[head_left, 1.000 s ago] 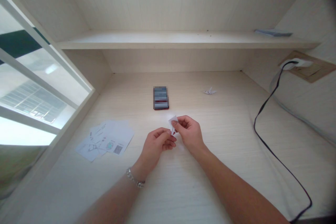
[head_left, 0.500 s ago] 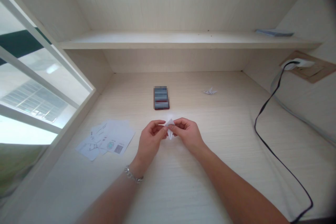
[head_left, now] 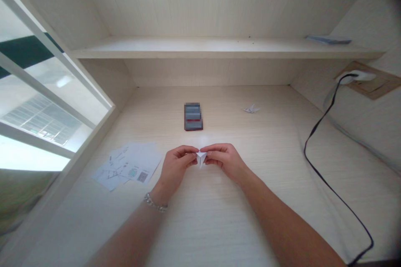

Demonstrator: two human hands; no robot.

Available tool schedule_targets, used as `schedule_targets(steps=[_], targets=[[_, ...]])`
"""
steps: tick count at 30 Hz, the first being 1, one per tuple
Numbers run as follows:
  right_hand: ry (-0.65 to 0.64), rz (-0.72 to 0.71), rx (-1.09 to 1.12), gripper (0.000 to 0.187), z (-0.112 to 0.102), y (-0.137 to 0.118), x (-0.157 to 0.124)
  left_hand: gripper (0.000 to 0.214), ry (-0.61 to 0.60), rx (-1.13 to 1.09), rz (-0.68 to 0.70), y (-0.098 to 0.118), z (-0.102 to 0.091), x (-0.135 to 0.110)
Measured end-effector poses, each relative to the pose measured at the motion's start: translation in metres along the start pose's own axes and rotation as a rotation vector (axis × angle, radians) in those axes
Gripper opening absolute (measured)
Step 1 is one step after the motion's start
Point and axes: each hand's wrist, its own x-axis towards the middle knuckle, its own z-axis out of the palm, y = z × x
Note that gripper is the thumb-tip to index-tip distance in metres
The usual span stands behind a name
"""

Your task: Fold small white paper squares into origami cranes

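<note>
A small piece of folded white paper is held between my two hands, its point facing down toward me. My left hand pinches its left side between thumb and fingers. On the other side, my right hand grips the right edge the same way. The fingertips of both hands nearly meet at the paper's top and cover part of it. Beyond my hands lies a dark phone-like rectangle, its face pixelated. Farther right rests a folded paper crane.
Several printed paper sheets overlap left of my hands. A black cable runs from the wall socket down the desk's right side. Across the back is a shelf with a flat stack at its right end.
The folded paper's upward peak no longer shows; its top now looks flat and wide. My fingers have shifted to its upper edges, and my left hand has moved slightly left.
</note>
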Motion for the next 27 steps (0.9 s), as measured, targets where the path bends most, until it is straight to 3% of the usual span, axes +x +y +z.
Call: schedule_targets(steps=[10,19,23,27], targets=[[0.126,0.007,-0.171,0.016,0.005,0.000,0.002,0.021,0.082,0.183,0.020,-0.005,-0.002,0.002],[0.178,-0.116,-0.139,0.020,0.004,0.009,0.004,0.030,0.096,0.086,0.019,-0.007,0.004,0.002],[0.235,-0.182,-0.169,0.021,0.005,0.009,0.004,0.025,0.032,0.240,-0.018,-0.007,0.005,0.000],[0.209,-0.159,-0.185,0.037,0.006,0.006,0.003,0.022,0.011,0.420,0.111,-0.005,0.001,-0.001]])
